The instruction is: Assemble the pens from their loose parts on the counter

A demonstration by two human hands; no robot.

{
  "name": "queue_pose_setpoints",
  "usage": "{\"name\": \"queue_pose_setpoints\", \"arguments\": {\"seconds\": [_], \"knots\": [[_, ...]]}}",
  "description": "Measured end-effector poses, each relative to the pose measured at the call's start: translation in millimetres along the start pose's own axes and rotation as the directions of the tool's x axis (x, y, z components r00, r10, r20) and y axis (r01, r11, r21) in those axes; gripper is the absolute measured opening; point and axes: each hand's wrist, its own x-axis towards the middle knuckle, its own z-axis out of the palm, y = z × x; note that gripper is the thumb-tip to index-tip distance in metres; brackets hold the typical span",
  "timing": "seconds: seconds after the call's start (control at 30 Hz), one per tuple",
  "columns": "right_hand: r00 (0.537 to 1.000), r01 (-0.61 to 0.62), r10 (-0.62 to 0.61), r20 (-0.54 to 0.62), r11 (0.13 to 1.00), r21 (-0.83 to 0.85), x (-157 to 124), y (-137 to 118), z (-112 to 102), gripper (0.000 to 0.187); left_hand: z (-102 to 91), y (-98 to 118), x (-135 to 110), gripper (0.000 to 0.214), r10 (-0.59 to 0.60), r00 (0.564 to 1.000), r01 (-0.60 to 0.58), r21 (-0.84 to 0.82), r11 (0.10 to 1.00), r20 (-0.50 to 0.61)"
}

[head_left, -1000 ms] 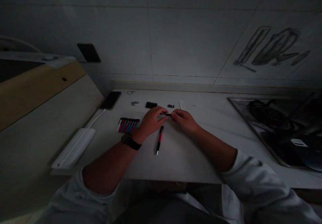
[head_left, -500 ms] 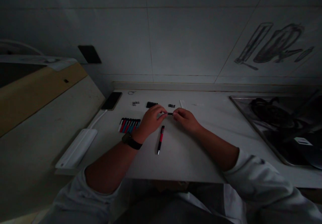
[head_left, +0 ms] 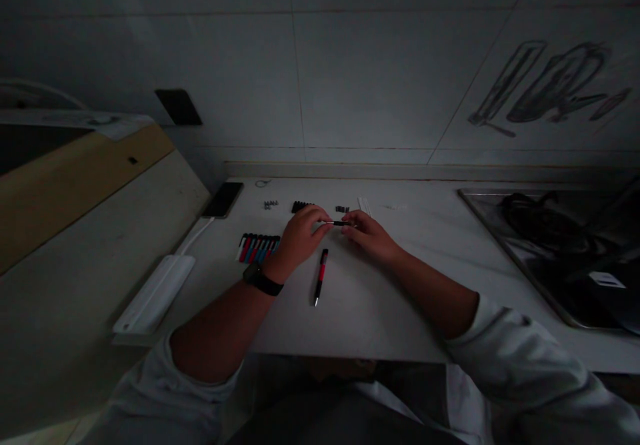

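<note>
The left hand [head_left: 301, 235] pinches a slim black rod [head_left: 341, 223] at nine o'clock; right hand [head_left: 371, 237] curls round three o'clock, its grip's tightness unclear. A silver-tipped pen [head_left: 321, 276] lies at seven.

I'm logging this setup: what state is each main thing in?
Bare left hand: pinching a thin black rod
Bare right hand: at the rod's other end, grip unclear
Thin black rod: held crosswise
Slim red-and-black pen: lying flat, silver tip nearest
Black rectangular phone: flat, screen dark
Slender multicoloured barrels: side by side
</note>
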Motion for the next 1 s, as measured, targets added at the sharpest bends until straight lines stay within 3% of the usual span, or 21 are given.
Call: {"name": "queue_pose_setpoints", "arguments": {"seconds": [0.27,0.4,0.47,0.57,0.73,0.8,0.87,1.0], "knots": [[0.996,-0.088,0.087,0.014,0.989,0.121,-1.2,-1.5,3.1,0.047,1.7,-1.6,-0.6,0.004,0.003,1.0,-0.003,-0.012,1.0,0.009],[0.992,-0.122,0.12,0.027,0.991,0.058,-1.9,0.3,3.0,0.044,0.5,-1.3,-0.6,0.004,0.005,1.0,-0.005,-0.021,1.0,0.024],[0.998,-0.065,0.065,0.012,0.998,-0.013,-2.1,1.7,2.8,0.038,0.7,-2.4,-0.6,0.003,-0.014,1.0,0.015,-0.042,0.999,0.021],[0.989,0.108,-0.125,-0.08,0.975,-0.195,-3.6,0.2,3.2,0.025,3.7,-5.0,-0.7,0.006,-0.116,0.993,0.12,-0.138,0.983,0.034],[0.918,0.237,-0.351,-0.184,0.859,-0.454,-9.4,-11.2,1.9,0.015,5.7,-3.5,1.6,0.019,-0.387,0.909,0.417,-0.378,0.827,0.155],[0.91,0.246,-0.372,-0.184,0.839,-0.485,-11.2,-14.6,-0.2,0.015,-2.4,-3.4,5.0,0.023,-0.435,0.889,0.454,-0.398,0.797,0.144],[0.912,0.244,-0.371,-0.177,0.835,-0.493,-12.1,-15.8,-2.3,0.015,-18.3,-8.1,10.0,0.023,-0.449,0.892,0.439,-0.359,0.823,0.061],[0.931,0.244,-0.346,-0.114,0.825,-0.51,-11.7,-12.6,-3.5,0.014,-64.8,-36.9,20.4,0.018,-0.375,0.915,0.371,-0.054,0.927,-0.148]]}}
